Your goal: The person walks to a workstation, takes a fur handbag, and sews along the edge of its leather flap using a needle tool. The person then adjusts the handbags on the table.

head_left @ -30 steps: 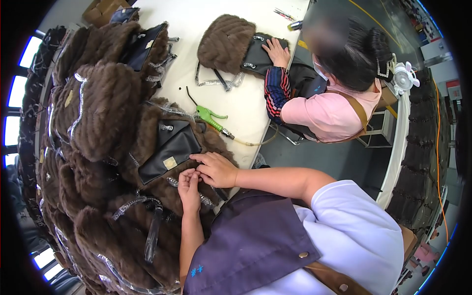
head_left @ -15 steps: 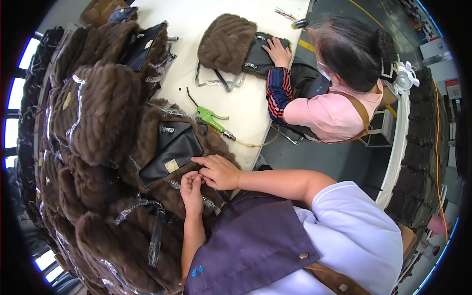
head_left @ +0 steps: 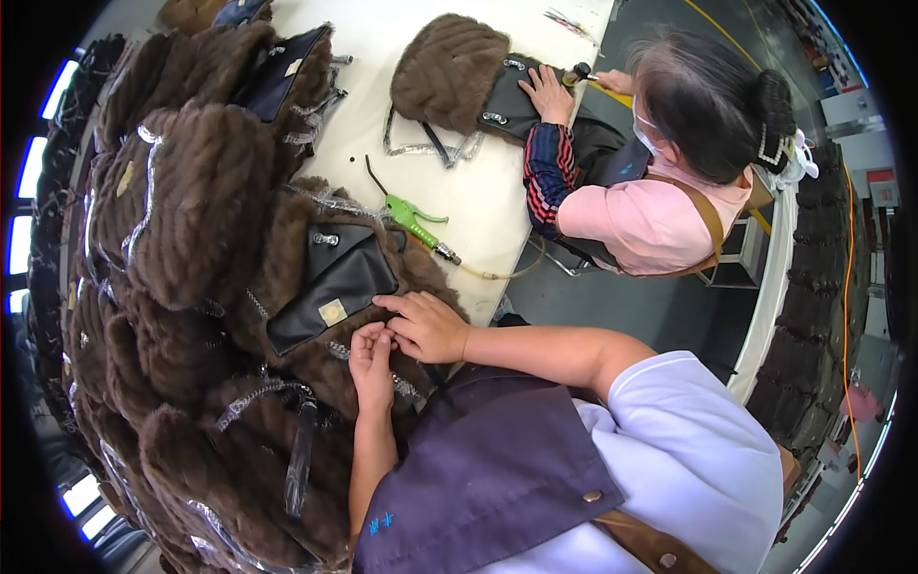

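A brown fur bag with a black leather flap (head_left: 335,277) lies in front of me, a pale square label (head_left: 333,313) near the flap's lower edge. My right hand (head_left: 421,325) rests at the flap's lower right corner, index finger stretched toward it, thumb and other fingers drawn together. Beside it my left hand (head_left: 371,354) has its fingers pinched, and the fingertips of both hands meet. Anything between them is too small to make out. Plastic-wrapped chain (head_left: 406,390) shows below my hands.
Many brown fur bags (head_left: 191,210) are piled on the left. A green air gun (head_left: 411,216) with a hose lies on the white table (head_left: 488,230). Across it, a co-worker (head_left: 660,201) holds a tool (head_left: 577,74) over another fur bag (head_left: 449,72).
The co-worker's tool has moved over the black part of the other bag, and the hand holding it now shows. My hands keep nearly the same pose. The view has shifted slightly.
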